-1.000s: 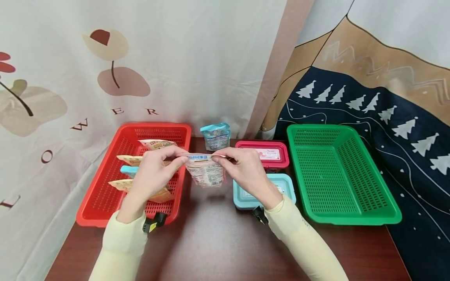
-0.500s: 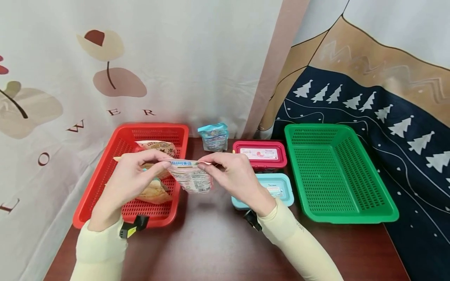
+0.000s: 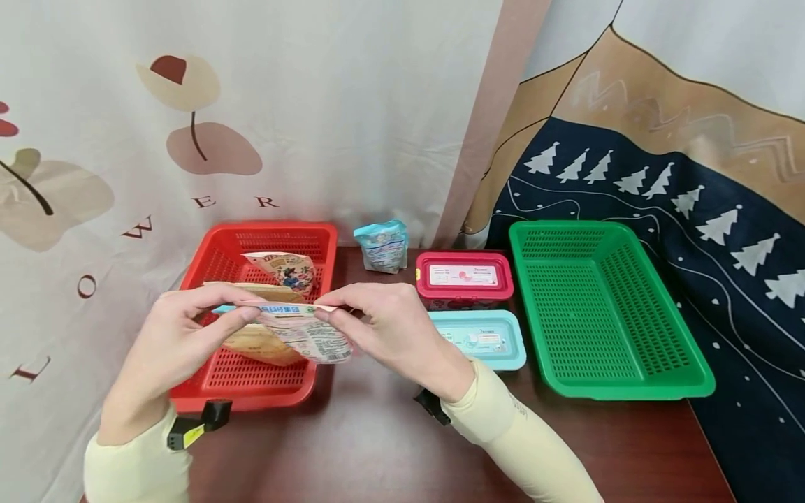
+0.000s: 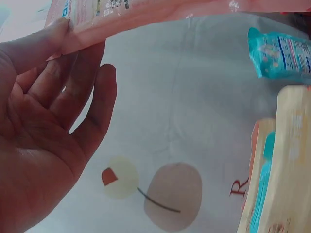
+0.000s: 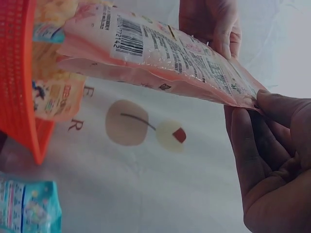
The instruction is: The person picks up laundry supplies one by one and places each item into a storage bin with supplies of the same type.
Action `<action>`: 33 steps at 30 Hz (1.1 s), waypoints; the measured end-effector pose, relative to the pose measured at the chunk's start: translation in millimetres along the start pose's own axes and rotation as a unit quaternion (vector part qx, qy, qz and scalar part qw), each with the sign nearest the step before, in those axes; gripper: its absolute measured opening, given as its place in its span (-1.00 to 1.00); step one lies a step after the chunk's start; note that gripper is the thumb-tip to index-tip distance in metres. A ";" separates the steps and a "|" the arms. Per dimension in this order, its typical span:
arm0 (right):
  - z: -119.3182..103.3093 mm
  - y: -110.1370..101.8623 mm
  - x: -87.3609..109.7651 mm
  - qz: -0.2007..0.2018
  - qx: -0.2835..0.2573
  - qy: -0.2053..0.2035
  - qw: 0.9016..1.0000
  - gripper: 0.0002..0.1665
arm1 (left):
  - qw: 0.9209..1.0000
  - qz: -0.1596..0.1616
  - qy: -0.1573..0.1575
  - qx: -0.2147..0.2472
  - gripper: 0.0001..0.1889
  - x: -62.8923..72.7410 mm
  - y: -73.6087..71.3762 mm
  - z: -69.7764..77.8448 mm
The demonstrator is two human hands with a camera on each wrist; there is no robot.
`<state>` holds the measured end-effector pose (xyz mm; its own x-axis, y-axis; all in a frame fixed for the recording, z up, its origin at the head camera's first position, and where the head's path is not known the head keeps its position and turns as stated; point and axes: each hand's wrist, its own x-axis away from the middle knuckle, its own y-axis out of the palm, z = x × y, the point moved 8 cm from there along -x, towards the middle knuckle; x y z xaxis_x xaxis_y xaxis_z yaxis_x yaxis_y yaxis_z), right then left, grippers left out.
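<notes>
A pink snack pouch (image 3: 314,339) with printed text and a barcode hangs by its top edge between both hands, over the right side of the red basket (image 3: 251,398). My left hand (image 3: 179,342) pinches one top corner between thumb and fingers. The opposite corner is pinched by my right hand (image 3: 396,332). In the right wrist view the pouch (image 5: 160,56) slants across, its wide bottom toward the basket. Inside that basket stand several bags: a patterned bag (image 3: 286,269) at the back and tan bags (image 3: 260,346) in front, partly hidden by the left hand and the pouch.
A turquoise pouch (image 3: 382,246) stands at the back of the table (image 3: 390,447). Right of it are a crimson lidded box (image 3: 465,276) and a light blue lidded box (image 3: 484,339), partly behind the right hand. A green basket (image 3: 613,388) stands at the right. Curtains hang behind.
Both hands have carried the pink pouch left and nearer to me, from above the table to over the red basket's right side. More of the light blue box now shows.
</notes>
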<state>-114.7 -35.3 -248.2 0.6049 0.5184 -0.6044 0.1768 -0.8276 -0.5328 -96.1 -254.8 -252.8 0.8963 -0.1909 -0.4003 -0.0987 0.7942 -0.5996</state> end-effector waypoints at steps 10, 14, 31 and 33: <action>-18.3 25.6 -4.8 -0.017 0.004 -0.027 0.999 -0.86 | 1.000 -0.019 0.019 -0.008 -0.64 23.2 -22.1 -12.2; -24.3 38.9 -6.4 -0.032 0.017 -0.033 0.999 -0.83 | 0.999 -0.020 0.028 -0.004 -0.59 33.5 -29.0 -19.3; -7.1 120.8 -8.7 -0.118 0.097 0.013 0.988 -0.74 | 0.981 -0.006 -0.105 0.162 -0.69 74.3 -44.7 -100.9; -2.4 127.6 -6.7 -0.123 0.100 0.017 0.987 -0.74 | 0.980 -0.008 -0.124 0.155 -0.73 77.0 -42.9 -107.3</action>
<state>-94.3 -144.9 -310.7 0.5895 0.6884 -0.4226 0.1681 -0.6163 -0.7694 -69.3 -365.4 -332.3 0.9779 -0.0902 -0.1888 0.0186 0.9363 -0.3507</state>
